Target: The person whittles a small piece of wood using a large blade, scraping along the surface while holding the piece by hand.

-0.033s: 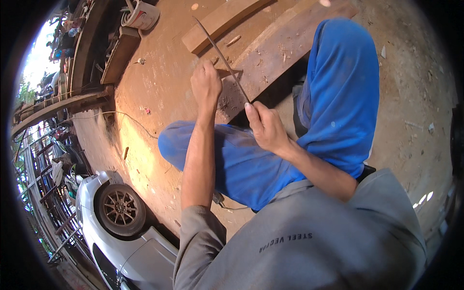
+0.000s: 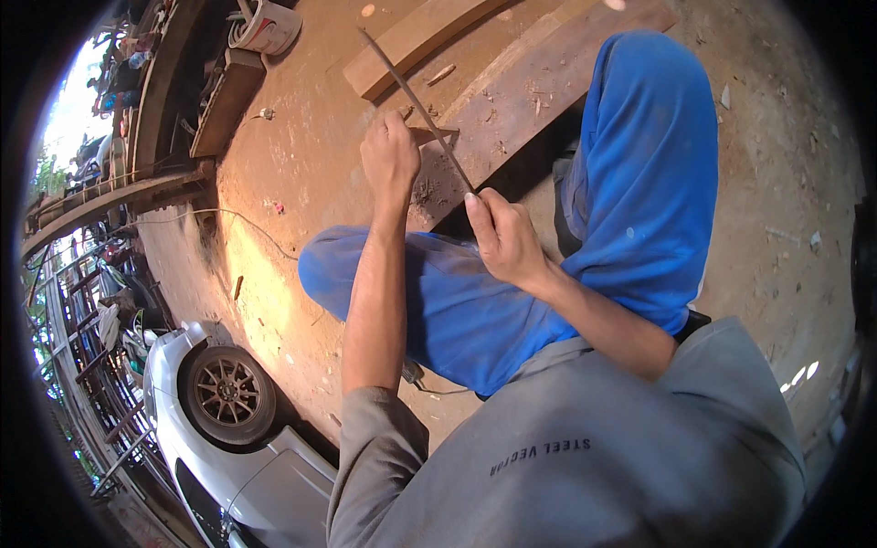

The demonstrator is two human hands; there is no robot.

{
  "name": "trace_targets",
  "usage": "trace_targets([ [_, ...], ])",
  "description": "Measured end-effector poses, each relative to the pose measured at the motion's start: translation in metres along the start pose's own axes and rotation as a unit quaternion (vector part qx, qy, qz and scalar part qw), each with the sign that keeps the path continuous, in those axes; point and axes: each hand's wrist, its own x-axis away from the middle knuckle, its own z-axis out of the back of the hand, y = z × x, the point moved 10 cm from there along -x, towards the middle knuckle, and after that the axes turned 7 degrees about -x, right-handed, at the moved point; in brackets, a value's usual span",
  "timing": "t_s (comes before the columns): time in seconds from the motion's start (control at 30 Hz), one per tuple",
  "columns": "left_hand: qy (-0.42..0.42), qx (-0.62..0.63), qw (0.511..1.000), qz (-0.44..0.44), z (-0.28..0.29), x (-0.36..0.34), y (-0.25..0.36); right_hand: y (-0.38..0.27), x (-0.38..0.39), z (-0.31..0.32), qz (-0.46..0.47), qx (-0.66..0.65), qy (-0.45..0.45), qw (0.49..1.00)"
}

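Note:
My right hand (image 2: 508, 239) is closed round the near end of a long, thin, dark rod that looks like a file (image 2: 395, 75), thumb laid along it. The rod slants away to the upper left and crosses a small brown wooden piece (image 2: 437, 135). My left hand (image 2: 390, 153) is closed on that piece; its pointed end sticks out to the right and a stub shows above the fingers. Most of the piece is hidden in the fist. Beneath it lies a wide wooden plank (image 2: 521, 123), sprinkled with shavings and dust.
A thick wooden beam (image 2: 416, 46) lies beyond the plank. My blue-trousered knees flank the work. At the lower left stands a silver car (image 2: 265, 493). A white bucket (image 2: 271, 29) and a wooden block (image 2: 224, 105) are at the upper left. A thin cable (image 2: 251, 224) crosses the floor.
The file has shifted slightly, its far tip a little further up and left. My left hand and the wooden piece stay in nearly the same place.

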Motion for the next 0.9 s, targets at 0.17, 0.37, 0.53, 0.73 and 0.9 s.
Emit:
trace_targets([
  [0.17, -0.025, 0.009, 1.000, 0.017, -0.005, -0.001, -0.004, 0.033, 0.001, -0.001, -0.058, 0.093, -0.007, 0.994],
  [0.37, -0.109, 0.096, 0.981, 0.125, -0.022, 0.006, 0.000, 0.016, 0.001, 0.004, -0.018, 0.029, 0.008, 0.999],
  [0.53, -0.074, 0.075, 0.987, 0.119, -0.016, -0.009, -0.008, 0.030, -0.003, 0.006, -0.055, -0.015, 0.013, 0.998],
  [0.73, -0.052, 0.154, 0.979, 0.123, 0.006, -0.017, 0.007, 0.041, -0.009, 0.017, -0.112, -0.018, 0.021, 0.993],
  [0.9, -0.082, 0.131, 0.985, 0.079, 0.025, -0.018, 0.038, 0.056, -0.011, 0.025, -0.090, -0.028, 0.047, 0.994],
])
